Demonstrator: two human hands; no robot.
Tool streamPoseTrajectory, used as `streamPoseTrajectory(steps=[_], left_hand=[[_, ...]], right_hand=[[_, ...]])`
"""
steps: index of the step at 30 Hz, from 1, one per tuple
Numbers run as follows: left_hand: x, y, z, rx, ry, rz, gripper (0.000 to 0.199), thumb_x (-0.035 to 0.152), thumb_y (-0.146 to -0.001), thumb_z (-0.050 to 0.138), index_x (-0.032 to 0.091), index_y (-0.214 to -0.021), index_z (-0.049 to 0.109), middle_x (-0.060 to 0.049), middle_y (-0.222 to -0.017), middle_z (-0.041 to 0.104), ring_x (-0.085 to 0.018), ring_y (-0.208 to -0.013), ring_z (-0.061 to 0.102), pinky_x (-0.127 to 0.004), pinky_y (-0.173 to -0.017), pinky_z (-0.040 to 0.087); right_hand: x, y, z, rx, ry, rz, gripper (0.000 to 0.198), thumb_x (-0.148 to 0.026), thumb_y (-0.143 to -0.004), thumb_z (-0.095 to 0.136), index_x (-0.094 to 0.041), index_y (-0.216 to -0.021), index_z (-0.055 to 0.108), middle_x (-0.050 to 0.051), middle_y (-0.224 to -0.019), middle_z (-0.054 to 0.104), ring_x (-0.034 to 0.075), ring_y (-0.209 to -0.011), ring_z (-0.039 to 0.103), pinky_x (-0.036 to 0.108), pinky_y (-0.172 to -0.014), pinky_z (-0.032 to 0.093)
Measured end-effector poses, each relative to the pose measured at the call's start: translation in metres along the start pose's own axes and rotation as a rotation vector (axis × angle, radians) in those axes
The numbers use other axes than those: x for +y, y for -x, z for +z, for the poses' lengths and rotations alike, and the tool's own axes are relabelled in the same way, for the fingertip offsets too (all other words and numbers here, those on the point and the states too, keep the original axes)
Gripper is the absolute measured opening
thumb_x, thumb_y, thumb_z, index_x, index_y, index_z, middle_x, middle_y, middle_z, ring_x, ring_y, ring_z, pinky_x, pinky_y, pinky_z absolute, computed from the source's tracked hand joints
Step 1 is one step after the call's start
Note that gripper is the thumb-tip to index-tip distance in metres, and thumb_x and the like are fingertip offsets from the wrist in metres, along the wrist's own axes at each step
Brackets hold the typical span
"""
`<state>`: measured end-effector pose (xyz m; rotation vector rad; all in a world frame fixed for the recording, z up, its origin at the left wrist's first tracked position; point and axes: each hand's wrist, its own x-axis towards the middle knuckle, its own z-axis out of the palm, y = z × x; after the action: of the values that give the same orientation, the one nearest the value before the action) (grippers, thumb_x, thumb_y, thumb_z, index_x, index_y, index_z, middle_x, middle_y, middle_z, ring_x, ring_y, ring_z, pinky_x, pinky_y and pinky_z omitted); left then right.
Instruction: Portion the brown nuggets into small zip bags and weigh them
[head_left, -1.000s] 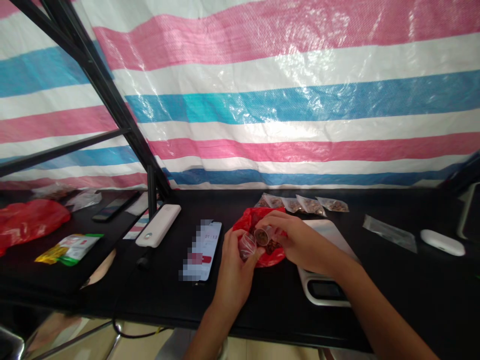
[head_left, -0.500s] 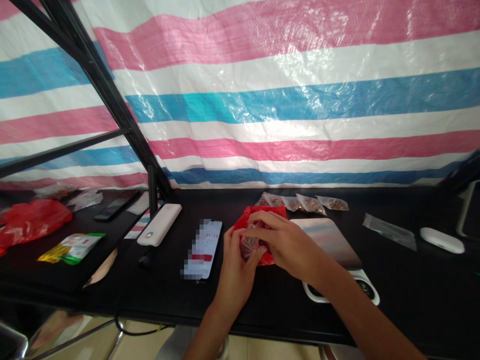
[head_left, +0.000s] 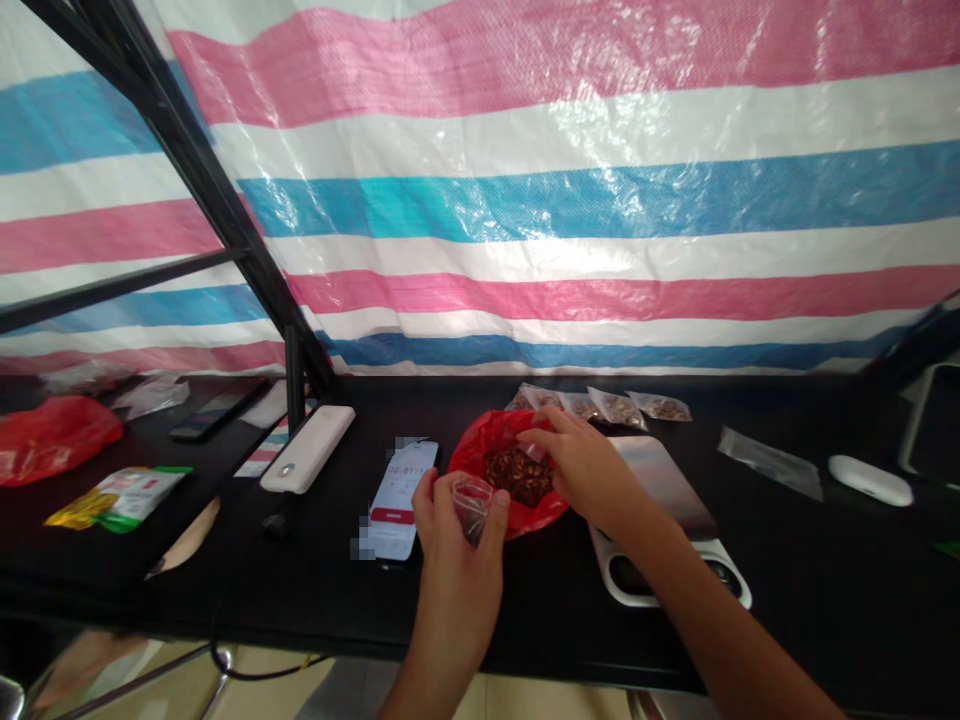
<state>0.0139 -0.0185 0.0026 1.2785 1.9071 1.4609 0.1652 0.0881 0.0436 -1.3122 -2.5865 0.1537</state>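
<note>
A red plastic bag (head_left: 469, 440) lies spread open in front of me, holding a heap of dried reddish-brown pieces (head_left: 517, 475). At its near left edge, my left hand (head_left: 461, 530) grips a small clear plastic bag (head_left: 474, 500) between thumb and fingers, its mouth held open. My right hand (head_left: 585, 455) reaches over the right side of the red bag, fingertips bent together at the heap. Something small and translucent shows at those fingertips; its kind is unclear. Beneath my right forearm sits a white kitchen scale (head_left: 660, 470) with a metal plate.
Several filled clear packets (head_left: 615, 408) lie in a row at the back. A phone (head_left: 405, 490) and a white power bank (head_left: 309, 450) are on the left. To the right lie an empty clear bag (head_left: 772, 463) and a white case (head_left: 870, 480).
My hands have parted from the clear bag they both held. The left keeps it, now opened, while the right has gone to the heap in the red bag, whose contents now show.
</note>
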Motion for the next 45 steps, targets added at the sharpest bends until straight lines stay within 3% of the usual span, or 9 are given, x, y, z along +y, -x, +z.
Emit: streamPoseTrajectory(steps=[2, 5, 7, 11, 17, 25, 35, 42, 45], left_hand=[[0.001, 0.001, 0.000, -0.036, 0.005, -0.014, 0.034, 0.052, -0.088, 0.059, 0.022, -0.105, 0.059, -0.015, -0.131, 0.051, -0.033, -0.129, 0.049, -0.055, -0.112, 0.037], [-0.002, -0.003, 0.001, -0.193, 0.078, -0.084, 0.035, 0.055, -0.087, 0.061, 0.021, -0.100, 0.061, -0.011, -0.106, 0.064, -0.029, -0.104, 0.061, -0.050, -0.100, 0.047], [-0.004, -0.006, 0.002, -0.280, 0.159, -0.142, 0.038, 0.057, -0.087, 0.063, 0.021, -0.098, 0.062, -0.007, -0.093, 0.066, -0.025, -0.091, 0.064, -0.042, -0.090, 0.052], [-0.004, -0.010, 0.006, -0.316, 0.308, -0.193, 0.041, 0.059, -0.085, 0.065, 0.019, -0.095, 0.061, -0.003, -0.085, 0.067, -0.020, -0.080, 0.063, -0.033, -0.078, 0.052], [0.005, -0.009, 0.008, -0.281, 0.448, -0.257, 0.045, 0.062, -0.082, 0.069, 0.020, -0.096, 0.061, 0.000, -0.082, 0.065, -0.016, -0.075, 0.062, -0.029, -0.073, 0.052], [0.002, -0.016, 0.011, -0.208, 0.468, -0.289, 0.039, 0.056, -0.084, 0.069, 0.020, -0.096, 0.062, 0.002, -0.080, 0.063, -0.013, -0.070, 0.058, -0.024, -0.068, 0.051], [-0.002, -0.024, 0.015, -0.258, 0.562, -0.292, 0.035, 0.052, -0.083, 0.070, 0.020, -0.094, 0.063, 0.002, -0.082, 0.063, -0.012, -0.073, 0.059, -0.023, -0.070, 0.049], [-0.007, -0.027, 0.015, -0.250, 0.619, -0.323, 0.030, 0.049, -0.086, 0.066, 0.021, -0.095, 0.061, 0.002, -0.084, 0.062, -0.013, -0.077, 0.061, -0.025, -0.075, 0.049], [-0.008, -0.028, 0.014, -0.254, 0.500, -0.227, 0.030, 0.049, -0.088, 0.064, 0.021, -0.097, 0.060, 0.001, -0.085, 0.062, -0.014, -0.077, 0.060, -0.026, -0.074, 0.048]], right_hand=[[0.000, -0.001, 0.002, -0.031, 0.020, 0.002, 0.060, 0.005, -0.074, 0.053, -0.020, -0.125, 0.072, 0.014, -0.129, 0.062, 0.030, -0.117, 0.059, 0.043, -0.103, 0.045], [-0.001, -0.002, 0.002, -0.050, 0.025, 0.004, 0.058, 0.004, -0.074, 0.054, -0.020, -0.124, 0.072, 0.014, -0.127, 0.062, 0.030, -0.115, 0.060, 0.042, -0.101, 0.045], [-0.001, -0.001, 0.002, -0.061, 0.016, -0.007, 0.057, 0.004, -0.073, 0.055, -0.020, -0.122, 0.072, 0.014, -0.125, 0.063, 0.029, -0.113, 0.060, 0.041, -0.101, 0.044], [0.001, 0.001, 0.004, -0.075, -0.022, -0.028, 0.057, 0.003, -0.071, 0.057, -0.020, -0.121, 0.073, 0.012, -0.122, 0.065, 0.027, -0.112, 0.060, 0.041, -0.101, 0.041], [0.003, 0.005, 0.008, -0.055, -0.122, -0.087, 0.057, 0.003, -0.072, 0.056, -0.020, -0.122, 0.072, 0.010, -0.114, 0.066, 0.025, -0.108, 0.062, 0.038, -0.094, 0.040], [-0.004, 0.009, 0.003, -0.092, -0.094, -0.050, 0.028, -0.013, -0.088, 0.058, -0.020, -0.110, 0.074, 0.009, -0.105, 0.071, 0.025, -0.104, 0.063, 0.039, -0.092, 0.037], [-0.007, 0.007, 0.006, -0.060, -0.137, -0.057, 0.046, 0.001, -0.079, 0.054, -0.019, -0.117, 0.071, 0.010, -0.113, 0.068, 0.022, -0.108, 0.062, 0.036, -0.094, 0.036], [-0.006, 0.007, 0.010, -0.028, -0.109, 0.017, 0.035, -0.012, -0.084, 0.062, -0.020, -0.116, 0.071, 0.010, -0.112, 0.073, 0.025, -0.107, 0.065, 0.039, -0.094, 0.035], [-0.004, 0.006, 0.010, -0.022, -0.177, 0.018, 0.040, -0.010, -0.083, 0.062, -0.022, -0.120, 0.069, 0.008, -0.117, 0.074, 0.024, -0.110, 0.065, 0.039, -0.095, 0.036]])
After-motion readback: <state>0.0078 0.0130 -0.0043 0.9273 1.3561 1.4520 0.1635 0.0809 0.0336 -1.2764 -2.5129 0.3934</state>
